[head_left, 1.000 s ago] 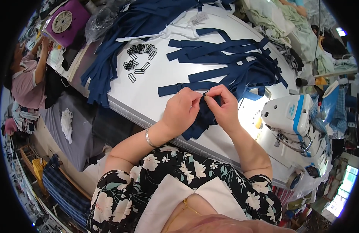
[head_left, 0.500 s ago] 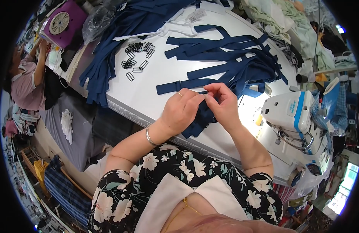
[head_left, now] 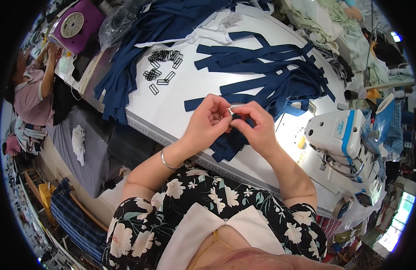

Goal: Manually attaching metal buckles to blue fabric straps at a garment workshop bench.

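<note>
My left hand (head_left: 207,122) and my right hand (head_left: 256,125) meet fingertip to fingertip above the front part of the white table. Both are closed in a pinch on a navy fabric strap (head_left: 235,117), mostly covered by my fingers. A small pale bit (head_left: 230,109) shows between the fingertips, too small to name. Below my hands a bunch of navy straps (head_left: 228,145) hangs toward the table's front edge. Just beyond my left hand lies the flat end of another navy strap (head_left: 194,104). Several black-rimmed strap sliders (head_left: 163,82) lie loose at the left.
A pile of navy straps (head_left: 289,83) spreads behind my hands, with more navy strips (head_left: 120,85) at the left. A white sewing machine (head_left: 336,130) stands at the right. A ruler strip (head_left: 149,130) runs along the front edge. A person (head_left: 35,90) works at far left.
My left hand has turned, its fingers now curled upward against the right fingertips. A pale bit has come into sight between them. The slider seen on the strap beyond my left hand no longer shows.
</note>
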Demonstrator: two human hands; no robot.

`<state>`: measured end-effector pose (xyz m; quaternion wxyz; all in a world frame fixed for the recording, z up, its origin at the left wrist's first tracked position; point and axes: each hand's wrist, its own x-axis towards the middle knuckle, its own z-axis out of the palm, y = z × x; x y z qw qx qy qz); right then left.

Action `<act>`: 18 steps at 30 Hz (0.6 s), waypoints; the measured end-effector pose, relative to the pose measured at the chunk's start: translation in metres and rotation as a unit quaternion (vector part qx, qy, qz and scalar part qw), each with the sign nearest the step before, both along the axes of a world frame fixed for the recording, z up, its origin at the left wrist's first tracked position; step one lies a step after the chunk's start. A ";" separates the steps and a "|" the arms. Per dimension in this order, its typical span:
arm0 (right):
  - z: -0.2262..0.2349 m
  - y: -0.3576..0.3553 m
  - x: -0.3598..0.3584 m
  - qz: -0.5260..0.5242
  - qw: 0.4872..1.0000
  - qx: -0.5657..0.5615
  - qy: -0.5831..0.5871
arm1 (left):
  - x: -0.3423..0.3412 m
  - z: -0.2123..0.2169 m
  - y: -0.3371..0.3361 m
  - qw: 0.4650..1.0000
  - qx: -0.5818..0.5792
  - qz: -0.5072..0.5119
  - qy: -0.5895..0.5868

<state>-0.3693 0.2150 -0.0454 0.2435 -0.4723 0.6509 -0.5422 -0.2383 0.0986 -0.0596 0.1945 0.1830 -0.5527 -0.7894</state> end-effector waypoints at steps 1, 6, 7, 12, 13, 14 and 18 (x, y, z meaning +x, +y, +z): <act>0.003 0.000 0.000 0.024 0.998 0.004 0.051 | 0.001 -0.002 0.001 1.000 0.000 0.000 0.000; -0.007 -0.001 0.000 0.029 0.982 -0.026 0.182 | 0.008 -0.003 0.005 0.999 0.016 0.037 0.033; -0.009 -0.002 0.001 0.030 0.986 -0.037 0.161 | 0.011 -0.003 0.007 0.998 0.018 0.043 0.033; -0.010 -0.002 -0.009 0.045 0.970 -0.035 0.238 | 0.022 -0.016 0.008 0.992 -0.037 0.117 0.033; -0.011 -0.002 -0.013 0.078 0.961 -0.020 0.264 | 0.026 -0.016 0.002 0.982 -0.141 0.122 -0.012; -0.012 -0.002 -0.017 0.111 0.951 -0.005 0.289 | 0.027 -0.014 -0.001 0.960 -0.244 0.124 -0.056; -0.011 -0.003 -0.016 0.172 0.922 0.040 0.344 | 0.020 -0.012 -0.029 0.840 -0.497 0.186 -0.112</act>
